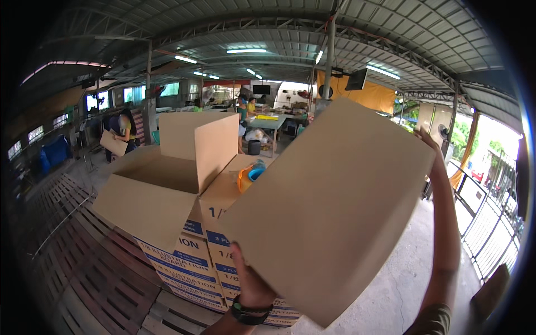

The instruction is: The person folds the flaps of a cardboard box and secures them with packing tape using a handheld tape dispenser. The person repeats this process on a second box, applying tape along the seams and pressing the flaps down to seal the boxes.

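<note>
1. A big, flat, smooth brown cardboard piece (335, 206) is held up, tilted, right of a box (146, 205) with stiff flaps
2. Left hand (254, 286) grips its low edge, thumb showing, other fingers hidden
3. Right hand (429, 146) has bent fingers gripping its upper right edge

Counted two bare hands — one left hand (252, 286), one right hand (429, 146) — plus one held cardboard piece (329, 206), one open carton (142, 207), at least one dark wristband (249, 316), and two visible columns of printed cartons (184, 271), too overlapped to total singly. Also tallied one orange object (243, 178), one blue object (255, 174), one black bin (254, 148), one nearer co-worker (127, 129) with one brown sheet (113, 143), and at least two people farther back (242, 106). Overhead, noted at least seven lit tubes (246, 51).
</note>
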`<state>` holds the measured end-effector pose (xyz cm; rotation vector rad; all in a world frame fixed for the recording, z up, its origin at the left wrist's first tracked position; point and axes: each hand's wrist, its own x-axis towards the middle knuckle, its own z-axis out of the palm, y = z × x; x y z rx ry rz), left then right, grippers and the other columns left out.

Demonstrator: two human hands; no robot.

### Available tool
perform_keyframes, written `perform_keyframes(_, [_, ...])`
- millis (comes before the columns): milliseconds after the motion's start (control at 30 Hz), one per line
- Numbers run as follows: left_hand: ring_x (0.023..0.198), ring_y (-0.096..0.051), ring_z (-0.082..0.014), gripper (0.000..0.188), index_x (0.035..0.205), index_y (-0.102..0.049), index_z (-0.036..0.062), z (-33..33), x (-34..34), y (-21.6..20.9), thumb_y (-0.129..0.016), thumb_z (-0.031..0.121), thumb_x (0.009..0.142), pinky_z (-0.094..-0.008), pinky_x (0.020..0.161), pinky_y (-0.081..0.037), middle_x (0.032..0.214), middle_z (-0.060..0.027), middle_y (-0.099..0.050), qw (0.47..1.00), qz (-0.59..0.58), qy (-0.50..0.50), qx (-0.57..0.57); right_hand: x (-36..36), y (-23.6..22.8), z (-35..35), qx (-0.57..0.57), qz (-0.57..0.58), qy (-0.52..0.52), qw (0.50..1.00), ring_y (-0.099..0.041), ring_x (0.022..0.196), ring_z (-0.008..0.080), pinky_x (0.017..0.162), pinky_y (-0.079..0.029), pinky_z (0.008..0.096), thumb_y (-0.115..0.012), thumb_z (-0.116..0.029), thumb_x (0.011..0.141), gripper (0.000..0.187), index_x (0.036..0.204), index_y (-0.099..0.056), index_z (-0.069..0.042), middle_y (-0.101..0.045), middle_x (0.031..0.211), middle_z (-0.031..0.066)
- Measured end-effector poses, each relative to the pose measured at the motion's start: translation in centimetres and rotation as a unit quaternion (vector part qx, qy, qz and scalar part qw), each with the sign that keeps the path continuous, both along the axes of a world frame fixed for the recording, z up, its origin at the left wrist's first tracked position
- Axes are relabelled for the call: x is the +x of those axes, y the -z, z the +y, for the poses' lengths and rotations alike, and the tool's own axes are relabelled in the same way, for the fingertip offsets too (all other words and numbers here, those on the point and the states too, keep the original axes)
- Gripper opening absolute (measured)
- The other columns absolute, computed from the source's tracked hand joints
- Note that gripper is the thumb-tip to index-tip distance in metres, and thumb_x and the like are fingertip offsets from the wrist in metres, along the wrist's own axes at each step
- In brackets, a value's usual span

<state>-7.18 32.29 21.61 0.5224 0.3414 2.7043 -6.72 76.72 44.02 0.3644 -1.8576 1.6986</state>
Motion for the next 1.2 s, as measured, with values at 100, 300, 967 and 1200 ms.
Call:
perform_keyframes(100, [0.120,-0.037,-0.0245,0.064,0.132,-0.035,0.0124,2.3,1.1,-0.3,-0.048,0.054,0.085,-0.0463,0.095,-0.036,0.131,-0.0092,-0.037,0.992,-0.057,0.016,-0.109,-8.7,8.8,4.7,0.005,0.027,0.231,0.973,-0.029,0.129,0.0296,0.103,-0.027,0.0407,-0.046,-0.056,0.083,0.075,0.135,-0.034,-0.004,-0.035,0.139,0.0134])
perform_keyframes(300, [0.127,-0.028,-0.0221,0.053,0.130,-0.026,0.0137,3.8,-1.6,2.2,-0.054,0.030,0.088,-0.0494,0.101,-0.029,0.134,-0.0058,-0.030,0.989,0.043,-0.056,-0.126,-11.4,11.0,-3.4,0.084,-0.160,-0.007,0.983,-0.054,0.102,0.0210,0.090,-0.041,0.0321,-0.056,-0.014,0.076,0.035,0.107,-0.060,0.001,-0.059,0.109,0.0102])
perform_keyframes(967, [0.128,-0.021,-0.0359,0.084,0.134,-0.016,-0.0025,7.8,-13.5,2.5,-0.065,0.034,0.077,-0.0452,0.105,-0.016,0.138,-0.0239,-0.018,0.675,0.294,-0.612,-0.289,-6.0,21.0,-15.6,-0.016,0.239,0.127,0.962,-0.026,0.131,0.0313,0.107,-0.026,0.0455,-0.048,-0.028,0.089,0.041,0.124,-0.042,-0.007,-0.027,0.141,0.0170])
perform_keyframes(1200, [0.127,-0.025,-0.0308,0.072,0.134,-0.018,-0.0027,10.5,-17.5,2.3,-0.058,0.029,0.082,-0.0411,0.105,-0.017,0.138,-0.0226,-0.021,0.577,0.317,-0.680,-0.323,-11.7,20.0,-11.7,0.086,0.214,0.151,0.961,-0.031,0.128,0.0274,0.105,-0.028,0.0389,-0.051,-0.023,0.088,0.045,0.128,-0.040,-0.007,-0.031,0.139,0.0134])
